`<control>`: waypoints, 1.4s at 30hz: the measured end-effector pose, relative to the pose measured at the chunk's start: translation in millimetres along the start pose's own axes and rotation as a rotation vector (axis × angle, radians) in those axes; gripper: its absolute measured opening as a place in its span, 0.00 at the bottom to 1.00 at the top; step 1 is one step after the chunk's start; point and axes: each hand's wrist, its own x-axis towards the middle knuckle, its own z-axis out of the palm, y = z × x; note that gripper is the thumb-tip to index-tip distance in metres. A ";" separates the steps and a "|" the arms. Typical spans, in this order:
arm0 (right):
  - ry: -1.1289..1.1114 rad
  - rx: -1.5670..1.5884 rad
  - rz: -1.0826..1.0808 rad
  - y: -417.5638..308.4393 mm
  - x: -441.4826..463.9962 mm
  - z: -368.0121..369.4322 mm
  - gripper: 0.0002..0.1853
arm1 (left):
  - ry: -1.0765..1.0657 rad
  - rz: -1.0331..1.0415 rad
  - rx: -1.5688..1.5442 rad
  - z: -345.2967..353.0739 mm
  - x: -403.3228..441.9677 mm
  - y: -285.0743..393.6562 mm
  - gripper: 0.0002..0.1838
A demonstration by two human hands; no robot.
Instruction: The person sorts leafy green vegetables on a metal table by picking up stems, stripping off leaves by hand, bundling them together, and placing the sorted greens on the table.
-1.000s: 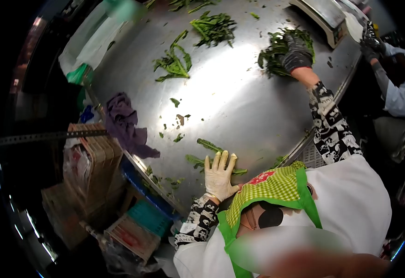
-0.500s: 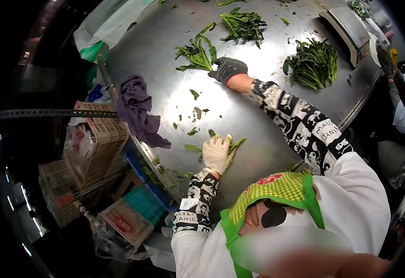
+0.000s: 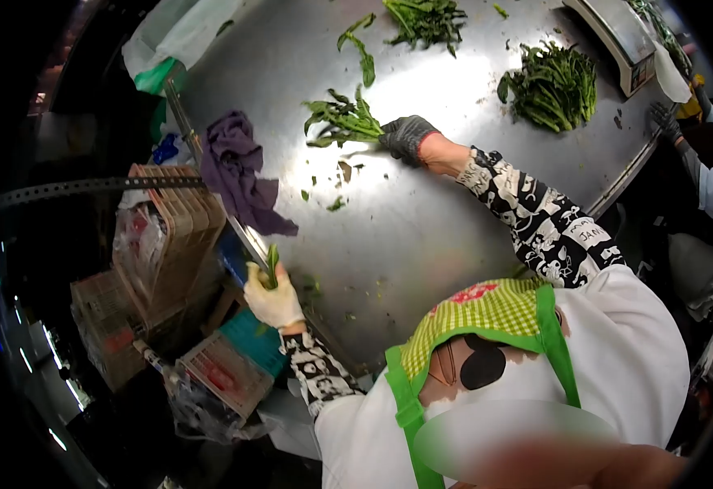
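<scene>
My right hand [image 3: 409,140], in a dark grey glove, grips the stem ends of a small bunch of leafy greens [image 3: 346,119] over the metal table [image 3: 446,216]. The leaves point left. At the table's left edge my left hand [image 3: 273,300], in a pale glove, is closed around a green leaf [image 3: 272,262] that sticks up between thumb and fingers. A large bunch of greens [image 3: 554,88] lies at the right, another bunch [image 3: 426,21] at the far side, and a loose stem [image 3: 362,53] beside it.
A purple cloth [image 3: 240,171] hangs over the left edge. A scale [image 3: 617,41] stands at the far right, near a co-worker's gloved hand [image 3: 666,121]. Plastic crates [image 3: 173,236] stand left of the table. Leaf scraps dot the tabletop.
My right hand has lifted the small bunch and drawn it nearer, leaving one stem behind. My left hand has moved left from the tabletop to the edge with greens in it.
</scene>
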 end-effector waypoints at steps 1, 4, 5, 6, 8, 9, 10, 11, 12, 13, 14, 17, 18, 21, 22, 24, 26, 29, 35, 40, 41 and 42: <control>0.002 0.117 0.100 0.7 -12.5 6.1 0.09 | 0.113 0.148 0.108 2.1 1.1 -3.1 0.30; 0.009 0.269 0.176 9.0 -49.2 23.4 0.10 | 0.233 0.434 0.041 -3.0 -2.7 27.6 0.38; -0.015 0.324 0.149 18.5 -57.1 27.7 0.10 | 0.212 0.460 -0.170 1.7 -10.2 42.3 0.33; -0.041 0.379 0.124 27.8 -63.5 31.3 0.10 | 0.105 0.475 -0.388 9.3 -14.4 59.8 0.26; -0.082 0.390 0.126 25.5 -80.8 39.0 0.11 | -0.283 0.137 -0.802 30.7 -38.6 89.4 0.22; -0.101 0.396 0.122 23.4 -87.8 42.0 0.11 | -0.554 -0.108 -1.196 44.8 -43.5 99.7 0.26; -0.129 0.445 0.117 22.8 -95.9 44.3 0.11 | -0.861 -0.236 -1.607 41.7 -44.5 111.7 0.29; -0.154 0.492 0.110 22.3 -103.8 44.4 0.12 | -0.977 -0.343 -1.918 59.0 -50.1 115.4 0.30; -0.174 0.541 0.103 23.6 -109.6 42.7 0.12 | -1.012 -0.376 -2.066 65.1 -54.0 124.9 0.29; -0.206 0.564 0.107 26.2 -113.3 40.3 0.13 | -1.007 -0.344 -2.078 53.0 -53.6 140.8 0.26; -0.199 0.539 0.128 27.3 -116.3 38.6 0.13 | -1.000 -0.311 -2.091 40.8 -51.4 154.1 0.23; -0.170 0.340 0.095 23.3 -119.5 35.9 0.13 | -0.990 -0.440 -2.071 50.9 -53.2 156.0 0.19; -0.148 0.188 0.026 18.5 -118.7 35.4 0.13 | -0.964 -0.461 -2.067 52.8 -54.0 156.0 0.18; -0.068 -0.643 -0.292 8.6 -115.5 38.3 0.11 | -0.878 -0.512 -2.070 58.2 -61.0 162.5 0.16; -0.034 -0.984 -0.410 7.8 -114.8 38.2 0.10 | -0.877 -0.526 -2.047 58.6 -64.2 162.9 0.15; 0.054 -1.183 -0.686 34.3 -104.8 34.4 0.09 | -0.876 -0.552 -2.003 58.6 -69.3 162.6 0.15; 0.091 -1.105 -0.728 46.3 -96.5 32.0 0.09 | -0.850 -0.574 -2.034 57.4 -69.4 163.6 0.15; 0.064 -0.241 -0.122 49.0 -103.1 32.3 0.11 | -0.783 -0.581 -2.118 56.6 -67.6 166.7 0.16; -0.380 -1.226 -0.152 7.6 -66.4 -3.6 0.16 | -0.898 -0.564 -2.386 55.3 -55.6 162.2 0.15; 0.395 -1.033 -0.111 -41.2 31.0 -89.8 0.25 | -0.902 -0.820 -2.461 72.5 -62.3 148.6 0.16; 0.498 -1.020 -0.069 -58.3 50.2 -106.9 0.32 | -0.902 -0.805 -2.426 68.7 -63.4 151.7 0.17; 0.600 -1.004 -0.029 -72.3 66.3 -119.7 0.40 | -0.892 -0.714 -2.350 67.8 -64.6 154.8 0.18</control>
